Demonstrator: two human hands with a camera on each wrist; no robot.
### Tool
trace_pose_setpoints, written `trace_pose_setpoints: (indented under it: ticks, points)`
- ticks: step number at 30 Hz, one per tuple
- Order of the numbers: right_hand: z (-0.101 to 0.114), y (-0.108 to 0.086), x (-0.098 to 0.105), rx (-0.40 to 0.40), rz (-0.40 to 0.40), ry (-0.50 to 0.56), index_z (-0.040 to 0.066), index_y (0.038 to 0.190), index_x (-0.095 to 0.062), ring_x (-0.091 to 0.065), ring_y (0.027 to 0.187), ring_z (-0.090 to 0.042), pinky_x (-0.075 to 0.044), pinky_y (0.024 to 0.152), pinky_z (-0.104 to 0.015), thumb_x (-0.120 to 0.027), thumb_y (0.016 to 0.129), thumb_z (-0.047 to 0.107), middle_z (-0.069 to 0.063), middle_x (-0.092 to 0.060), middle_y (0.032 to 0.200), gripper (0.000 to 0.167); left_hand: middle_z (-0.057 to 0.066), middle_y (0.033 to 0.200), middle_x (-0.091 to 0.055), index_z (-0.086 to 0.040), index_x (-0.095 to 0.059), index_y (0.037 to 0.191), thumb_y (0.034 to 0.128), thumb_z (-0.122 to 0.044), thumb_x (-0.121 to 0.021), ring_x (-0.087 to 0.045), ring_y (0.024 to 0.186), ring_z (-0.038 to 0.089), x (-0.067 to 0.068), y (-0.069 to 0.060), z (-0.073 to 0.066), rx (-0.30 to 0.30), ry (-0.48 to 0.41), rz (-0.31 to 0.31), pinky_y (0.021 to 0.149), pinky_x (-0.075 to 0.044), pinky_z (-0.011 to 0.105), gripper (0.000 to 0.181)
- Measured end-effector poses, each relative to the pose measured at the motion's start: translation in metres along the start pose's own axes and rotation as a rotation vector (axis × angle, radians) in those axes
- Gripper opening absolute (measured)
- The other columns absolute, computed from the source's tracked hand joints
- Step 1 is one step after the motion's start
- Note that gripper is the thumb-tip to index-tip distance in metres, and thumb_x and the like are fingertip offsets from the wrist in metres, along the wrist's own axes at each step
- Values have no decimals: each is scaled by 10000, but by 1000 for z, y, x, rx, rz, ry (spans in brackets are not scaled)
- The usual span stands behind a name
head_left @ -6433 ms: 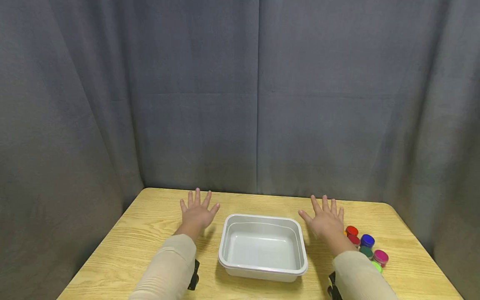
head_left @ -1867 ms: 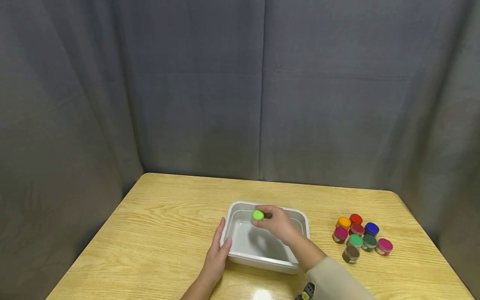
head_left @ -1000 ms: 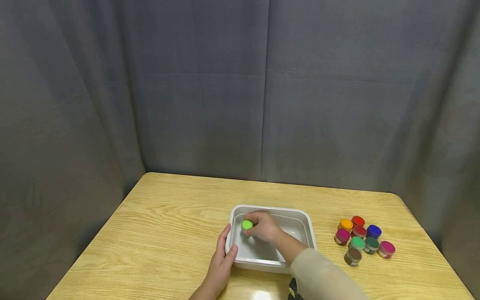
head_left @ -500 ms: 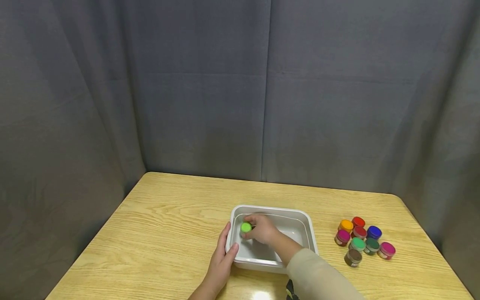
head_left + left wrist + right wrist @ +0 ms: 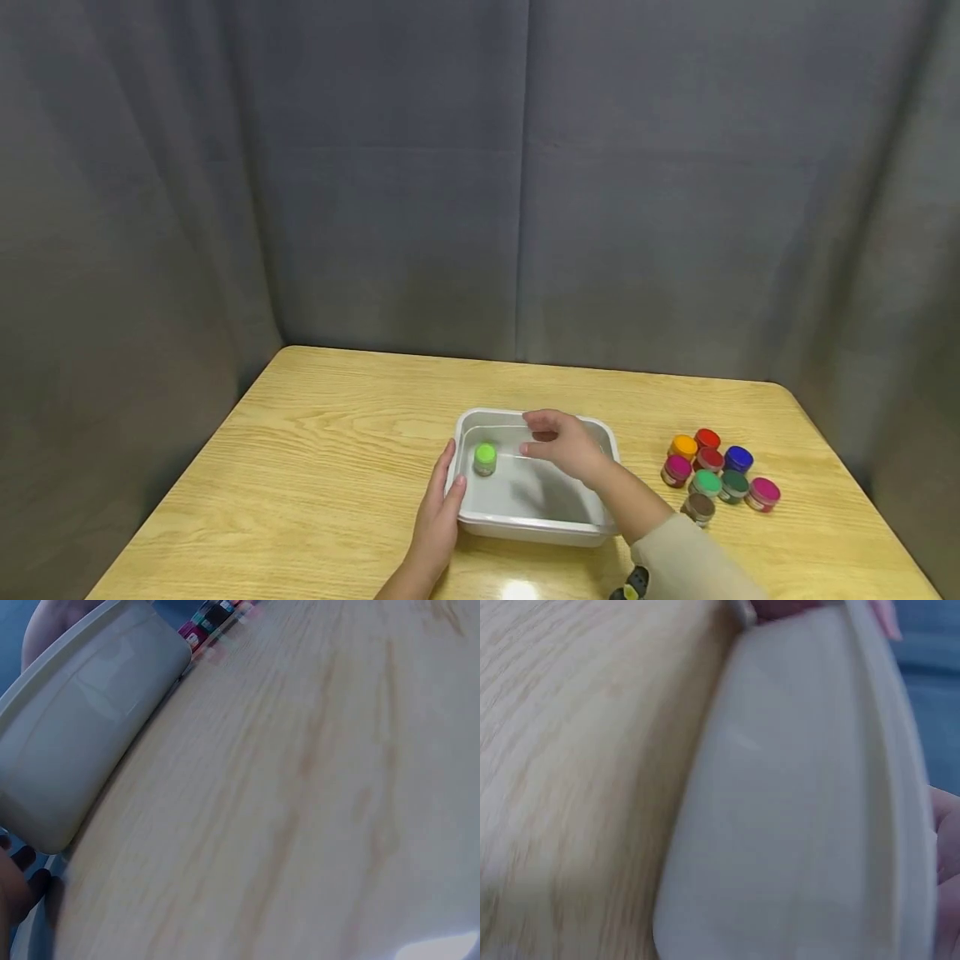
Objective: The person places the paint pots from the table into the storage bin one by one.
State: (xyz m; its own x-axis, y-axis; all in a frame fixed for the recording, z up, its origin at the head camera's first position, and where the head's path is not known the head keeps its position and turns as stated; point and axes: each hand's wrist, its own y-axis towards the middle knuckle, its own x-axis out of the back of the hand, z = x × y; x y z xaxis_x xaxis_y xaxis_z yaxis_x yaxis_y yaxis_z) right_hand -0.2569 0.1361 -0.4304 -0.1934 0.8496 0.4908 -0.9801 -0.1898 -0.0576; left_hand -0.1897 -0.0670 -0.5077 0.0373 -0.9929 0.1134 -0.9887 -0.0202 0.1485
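A white plastic container (image 5: 536,525) stands on the table in the head view. Inside it, near the left wall, a small jar with a light green lid (image 5: 485,459) stands upright. My left hand (image 5: 435,525) holds the container's left front corner, thumb at the rim and fingers along the outer side; the left wrist view shows dark fingertips beside the container's wall (image 5: 82,727). Over the container's right part is my right hand (image 5: 573,450), thumb and fingers parted with nothing between them. The right wrist view is filled largely by the container's outer wall (image 5: 780,795), blurred.
Right of the container, several small jars stand grouped on the wooden table (image 5: 315,483), with lids such as orange (image 5: 682,447), blue (image 5: 738,457), dark green (image 5: 734,483) and brown (image 5: 698,506). A grey curtain (image 5: 375,208) hangs behind the table.
My right hand has let go of the green-lidded jar and moved up and right from it. The jar now stands on the container's floor. My left hand stays at the container's corner.
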Motion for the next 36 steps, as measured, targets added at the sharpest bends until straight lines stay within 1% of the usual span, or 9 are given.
trace_pose_setpoints:
  ticks: [6, 12, 18, 21, 24, 26, 28, 31, 36]
  points:
    - [-9, -17, 39, 16, -48, -3, 17, 1332, -567, -582, 1235, -367, -518, 1014, -452, -732, 882, 166, -204, -610, 1318, 502, 125, 1620, -253, -198, -296, 1546, 1049, -207, -399, -187, 1494, 406, -1, -1, 0, 8, 13, -8, 1184, -134, 657, 508]
    - [-20, -34, 63, -9, -90, -6, 34, 1375, -531, -549, 1272, -383, -517, 1018, -443, -712, 905, 213, -220, -566, 1368, 535, 111, 1625, -245, -209, -293, 1545, 1051, -199, -385, -174, 1501, 393, 0, -1, 0, 4, 11, 2, 1189, -122, 652, 503]
    - [-31, -55, 86, -28, -130, -19, 49, 1431, -467, -478, 1336, -398, -497, 1038, -482, -678, 932, 282, -218, -495, 1447, 589, 114, 1624, -249, -195, -291, 1544, 1050, -198, -385, -179, 1500, 394, 0, -1, 1, -9, 4, 7, 1189, -121, 650, 503]
    - [-40, -66, 97, -51, -160, -16, 62, 1453, -436, -450, 1359, -408, -533, 989, -484, -666, 937, 325, -226, -460, 1476, 623, 123, 1622, -250, -194, -290, 1545, 1050, -206, -390, -182, 1497, 402, 0, -1, 1, -13, 3, 5, 1186, -129, 655, 505]
    - [-51, -76, 105, -58, -196, -34, 40, 1453, -428, -449, 1350, -418, -566, 941, -399, -654, 947, 326, -242, -447, 1478, 624, 128, 1625, -238, -198, -282, 1547, 1049, -224, -397, -169, 1499, 405, 0, -3, 0, -12, 0, 11, 1183, -129, 660, 512]
    - [-60, -83, 109, -72, -225, -71, 29, 1448, -433, -471, 1326, -412, -571, 882, -279, -649, 951, 321, -243, -464, 1463, 615, 129, 1627, -231, -196, -276, 1550, 1048, -229, -401, -162, 1501, 406, 0, -4, 0, -12, -3, 14, 1185, -125, 659, 518]
    - [-69, -89, 111, -87, -252, -90, 8, 1443, -434, -477, 1312, -411, -534, 852, -167, -653, 950, 304, -250, -470, 1454, 615, 129, 1628, -227, -195, -273, 1551, 1048, -230, -403, -157, 1502, 405, 0, -4, -1, -14, -6, 17, 1186, -121, 658, 521]
    - [-83, -96, 114, -129, -282, -104, -12, 1444, -424, -462, 1318, -427, -479, 800, -71, -655, 948, 312, -273, -454, 1456, 636, 129, 1629, -224, -193, -270, 1552, 1049, -238, -403, -155, 1502, 404, 0, -4, -1, -19, -9, 20, 1188, -116, 654, 521]
    - [-104, -105, 118, -181, -342, -133, -7, 1437, -438, -446, 1326, -417, -402, 753, 25, -644, 951, 342, -281, -438, 1467, 633, 139, 1631, -212, -179, -250, 1559, 1053, -253, -388, -152, 1498, 418, 1, -3, 1, -19, -3, 26, 1180, -115, 666, 530]
